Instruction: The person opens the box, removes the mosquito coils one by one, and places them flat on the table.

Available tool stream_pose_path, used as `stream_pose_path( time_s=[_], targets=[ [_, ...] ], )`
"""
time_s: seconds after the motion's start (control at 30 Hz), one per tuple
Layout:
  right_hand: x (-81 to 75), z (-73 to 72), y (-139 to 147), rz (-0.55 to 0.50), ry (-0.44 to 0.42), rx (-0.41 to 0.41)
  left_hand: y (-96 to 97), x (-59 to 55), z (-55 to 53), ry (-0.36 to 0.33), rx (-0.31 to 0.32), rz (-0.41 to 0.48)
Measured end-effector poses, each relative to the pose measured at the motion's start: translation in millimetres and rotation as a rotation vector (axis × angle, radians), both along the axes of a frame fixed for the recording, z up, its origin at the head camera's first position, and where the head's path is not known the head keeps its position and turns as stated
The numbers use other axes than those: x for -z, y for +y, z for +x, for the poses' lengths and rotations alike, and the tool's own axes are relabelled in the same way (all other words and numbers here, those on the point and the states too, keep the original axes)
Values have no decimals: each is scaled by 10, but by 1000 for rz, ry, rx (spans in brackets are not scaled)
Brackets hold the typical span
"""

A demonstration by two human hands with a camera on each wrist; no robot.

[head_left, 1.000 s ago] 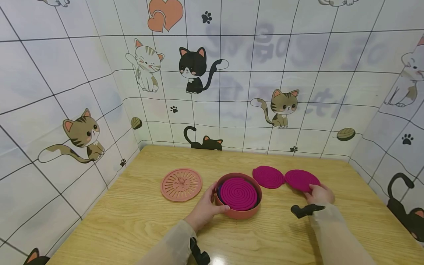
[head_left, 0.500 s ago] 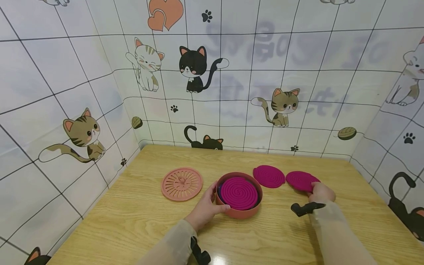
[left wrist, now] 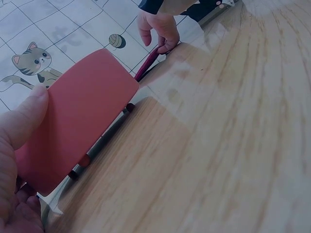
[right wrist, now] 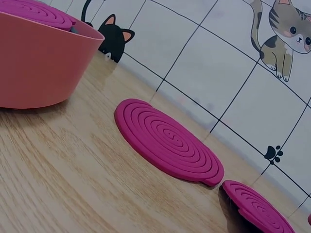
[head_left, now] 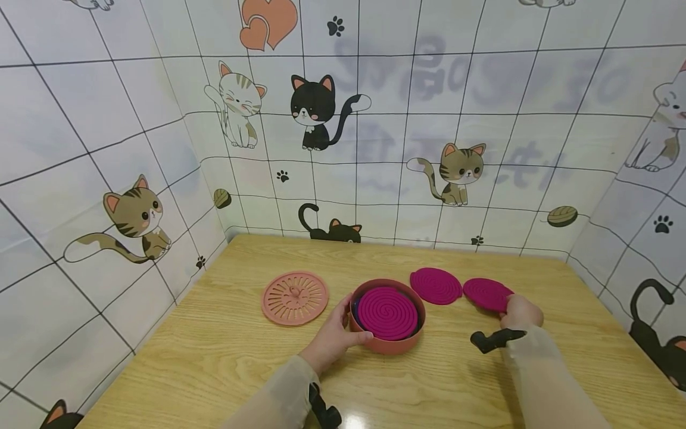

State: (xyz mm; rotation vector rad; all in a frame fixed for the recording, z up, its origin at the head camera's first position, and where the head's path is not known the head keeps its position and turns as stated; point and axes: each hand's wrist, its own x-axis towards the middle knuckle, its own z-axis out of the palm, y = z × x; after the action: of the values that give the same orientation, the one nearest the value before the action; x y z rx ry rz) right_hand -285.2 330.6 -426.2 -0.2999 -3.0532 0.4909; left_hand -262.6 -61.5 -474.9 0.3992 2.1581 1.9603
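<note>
My left hand [head_left: 334, 339] grips the left side of a coral-pink round bowl [head_left: 388, 347], thumb at the front rim and fingers behind. A magenta spiral coaster [head_left: 387, 314] lies on top inside the bowl, with something dark showing beneath its edge. To the right, my right hand [head_left: 521, 312] pinches the near right edge of another magenta spiral coaster [head_left: 486, 294]. That coaster is tilted, its held edge raised above the table in the right wrist view. Beside it a third matching coaster [head_left: 436, 286] lies flat on the table, their edges almost meeting.
A pink slotted round lid [head_left: 295, 298] with a small knob lies left of the bowl. The wooden table [head_left: 225, 357] is bounded behind and at the sides by walls with a cat-and-grid print [head_left: 375, 179].
The coaster in my right hand has come down slightly toward the table, and its tilt has changed a little. My left hand and the bowl have stayed in place.
</note>
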Motion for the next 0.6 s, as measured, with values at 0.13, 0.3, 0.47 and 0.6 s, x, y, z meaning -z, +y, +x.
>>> stream_pose_path(
  time_s=[0.13,0.3,0.47,0.6],
  targets=[
    [-12,11,23,85,23,-62,4,3,-7,-3,1,1],
    [-16,31,39,75,45,-98,5,2,-9,-8,4,1],
    [-35,53,39,70,85,-125,-1,-3,-5,-3,8,2],
    [-54,77,13,25,86,-94,-2,-23,5,-5,11,6]
  ],
)
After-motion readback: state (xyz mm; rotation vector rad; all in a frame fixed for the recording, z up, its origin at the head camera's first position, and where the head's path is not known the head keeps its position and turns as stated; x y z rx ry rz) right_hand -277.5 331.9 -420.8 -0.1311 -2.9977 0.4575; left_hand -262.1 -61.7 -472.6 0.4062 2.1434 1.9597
